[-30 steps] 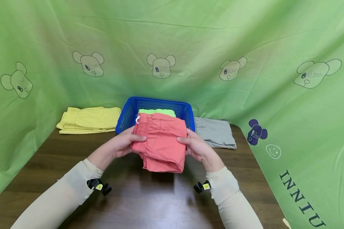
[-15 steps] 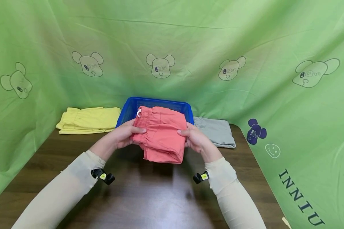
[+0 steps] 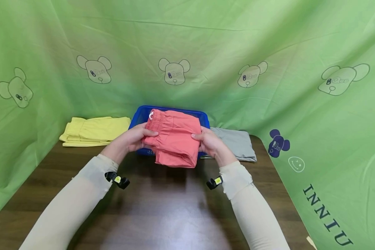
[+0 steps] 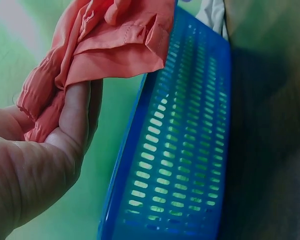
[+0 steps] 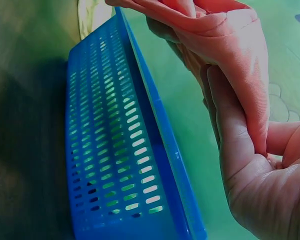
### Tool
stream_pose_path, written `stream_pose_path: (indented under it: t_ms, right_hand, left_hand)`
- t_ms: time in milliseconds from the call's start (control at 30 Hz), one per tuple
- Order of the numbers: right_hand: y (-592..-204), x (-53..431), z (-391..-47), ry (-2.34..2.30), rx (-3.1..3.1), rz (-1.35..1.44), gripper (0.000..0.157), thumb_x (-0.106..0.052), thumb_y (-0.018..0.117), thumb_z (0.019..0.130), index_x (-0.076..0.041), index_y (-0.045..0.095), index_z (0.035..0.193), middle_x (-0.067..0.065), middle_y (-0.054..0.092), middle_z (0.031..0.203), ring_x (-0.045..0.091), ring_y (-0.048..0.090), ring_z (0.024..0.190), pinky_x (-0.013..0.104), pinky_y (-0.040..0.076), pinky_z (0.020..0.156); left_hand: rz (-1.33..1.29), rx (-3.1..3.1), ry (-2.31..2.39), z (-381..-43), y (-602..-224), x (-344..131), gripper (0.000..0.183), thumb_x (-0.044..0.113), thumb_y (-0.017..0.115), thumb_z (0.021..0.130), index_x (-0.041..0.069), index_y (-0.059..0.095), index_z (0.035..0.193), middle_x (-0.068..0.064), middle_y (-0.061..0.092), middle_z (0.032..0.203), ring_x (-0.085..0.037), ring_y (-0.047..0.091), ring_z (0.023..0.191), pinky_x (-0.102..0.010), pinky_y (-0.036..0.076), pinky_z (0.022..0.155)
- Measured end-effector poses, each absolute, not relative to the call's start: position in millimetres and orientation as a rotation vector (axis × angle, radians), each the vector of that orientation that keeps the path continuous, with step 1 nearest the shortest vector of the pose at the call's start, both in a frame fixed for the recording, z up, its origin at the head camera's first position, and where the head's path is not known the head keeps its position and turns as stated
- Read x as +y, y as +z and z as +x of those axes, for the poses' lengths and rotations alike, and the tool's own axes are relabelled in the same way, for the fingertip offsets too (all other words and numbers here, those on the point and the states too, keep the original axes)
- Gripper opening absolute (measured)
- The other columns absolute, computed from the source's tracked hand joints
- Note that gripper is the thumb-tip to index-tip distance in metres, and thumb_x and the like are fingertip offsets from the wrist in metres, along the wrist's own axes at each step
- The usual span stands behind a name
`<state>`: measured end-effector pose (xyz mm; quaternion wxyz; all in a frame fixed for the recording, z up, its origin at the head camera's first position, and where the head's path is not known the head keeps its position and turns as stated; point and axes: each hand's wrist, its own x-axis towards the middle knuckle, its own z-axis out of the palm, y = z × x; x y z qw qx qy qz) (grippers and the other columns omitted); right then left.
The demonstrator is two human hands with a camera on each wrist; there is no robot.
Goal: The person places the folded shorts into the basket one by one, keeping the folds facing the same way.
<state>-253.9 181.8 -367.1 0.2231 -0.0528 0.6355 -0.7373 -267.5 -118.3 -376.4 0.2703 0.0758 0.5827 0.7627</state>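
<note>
Folded coral-red shorts [image 3: 178,135], with a gathered elastic waistband and a white drawstring loop, are held up between both hands. My left hand [image 3: 135,138] grips the waistband side, thumb on top and fingers underneath. On the opposite side my right hand [image 3: 210,141] pinches the folded edge the same way. The shorts overlap the blue plastic basket [image 3: 137,118] in the head view and hide most of its inside. Both wrist views show the slotted basket wall [image 4: 165,165] below the cloth, with light green showing through the slots.
Folded yellow clothing [image 3: 95,130] lies on the wooden table [image 3: 162,215] left of the basket. Grey folded clothing [image 3: 237,144] lies to its right. A green printed curtain [image 3: 187,41] stands behind and along both sides.
Both hands have moved the coral shorts forward, away from the body and farther over the basket. The light green cloth visible inside the basket earlier is now covered in the head view.
</note>
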Motion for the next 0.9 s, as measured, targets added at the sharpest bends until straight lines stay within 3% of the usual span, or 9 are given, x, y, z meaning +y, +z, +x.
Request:
stream_pose_path:
  t_ms: [333, 900]
  right_hand:
    - [-362.7, 178.7, -275.4, -2.064, 1.742, -0.077, 0.039, -0.002, 0.046, 0.106, -0.007, 0.041, 0.144, 0.004, 0.071, 0.098, 0.018, 0.074, 0.077, 0.036, 0.062, 0.062]
    - [-359.0, 171.3, -308.4, -2.024, 1.736, -0.055, 0.045, -0.004, 0.044, 0.107, -0.009, 0.037, 0.151, 0.006, 0.068, 0.105, 0.018, 0.073, 0.083, 0.036, 0.062, 0.066]
  left_hand:
    - [0.22, 1.584, 2.027, -287.8, -364.0, -120.1, 0.049, 0.001, 0.048, 0.106, 0.007, 0.03, 0.151, -0.01, 0.068, 0.109, -0.024, 0.076, 0.083, -0.048, 0.063, 0.072]
    - [0.153, 1.626, 1.986, -320.2, -357.1, -126.0, 0.054, 0.003, 0.047, 0.107, 0.008, 0.023, 0.155, -0.009, 0.067, 0.103, -0.021, 0.075, 0.079, -0.041, 0.063, 0.072]
